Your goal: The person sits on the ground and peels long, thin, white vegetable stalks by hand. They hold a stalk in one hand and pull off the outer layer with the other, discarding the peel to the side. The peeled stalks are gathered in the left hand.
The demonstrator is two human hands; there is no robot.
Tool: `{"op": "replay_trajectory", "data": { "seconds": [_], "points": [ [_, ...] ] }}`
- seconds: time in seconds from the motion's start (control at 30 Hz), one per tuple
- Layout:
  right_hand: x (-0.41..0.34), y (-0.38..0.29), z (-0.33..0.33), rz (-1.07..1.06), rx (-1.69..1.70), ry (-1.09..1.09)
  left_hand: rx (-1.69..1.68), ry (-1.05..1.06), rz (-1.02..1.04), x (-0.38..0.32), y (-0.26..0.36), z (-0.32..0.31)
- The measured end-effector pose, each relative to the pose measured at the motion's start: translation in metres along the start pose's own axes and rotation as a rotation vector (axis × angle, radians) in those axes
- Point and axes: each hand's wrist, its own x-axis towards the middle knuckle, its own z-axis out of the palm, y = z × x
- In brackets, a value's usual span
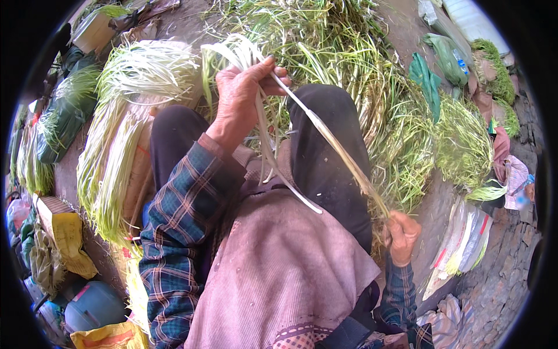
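Observation:
Raised above my knees, my left hand [244,94] grips a bunch of white leafy vegetable stalks [235,48], whose loose ends droop past the wrist towards my lap. One long stalk [311,115] runs taut from its fingers down to the right, turning from white to a dry, brownish sheath [348,163]. My right hand [402,235], low and outside my right knee, is closed on the far end of that sheath. To the left of my left hand, trimmed white and pale green stalks [150,70] are piled over a pinkish-tan support. A pink ribbed apron [279,261] covers my lap.
A large heap of loose green and yellowed stalks [348,56] spreads ahead and to the right. Green plastic bags [447,59] lie beyond it. At left are a yellow sack [72,235] and a blue-grey rounded container [93,307]. Rough stone paving [501,261] borders the right.

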Motion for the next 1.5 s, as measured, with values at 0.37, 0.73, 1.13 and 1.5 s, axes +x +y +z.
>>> {"op": "replay_trajectory", "data": {
  "seconds": [0.37, 0.73, 1.13, 1.5],
  "points": [
    [-0.1, 0.129, -0.11, 0.38, -0.224, 0.479, -0.047, 0.112, 0.148, 0.014, 0.02, -0.022],
    [0.048, 0.146, -0.093, 0.21, -0.697, -0.54, -0.253, -0.113, -0.06, 0.003, 0.026, -0.008],
    [0.299, 0.018, -0.069, -0.414, -0.684, 0.463, -0.07, -0.058, -0.132, -0.012, 0.02, 0.009],
    [0.251, 0.223, 0.072, 0.197, -0.484, 0.024, -0.174, -0.03, -0.34, -0.01, 0.014, 0.009]
  ]
}}
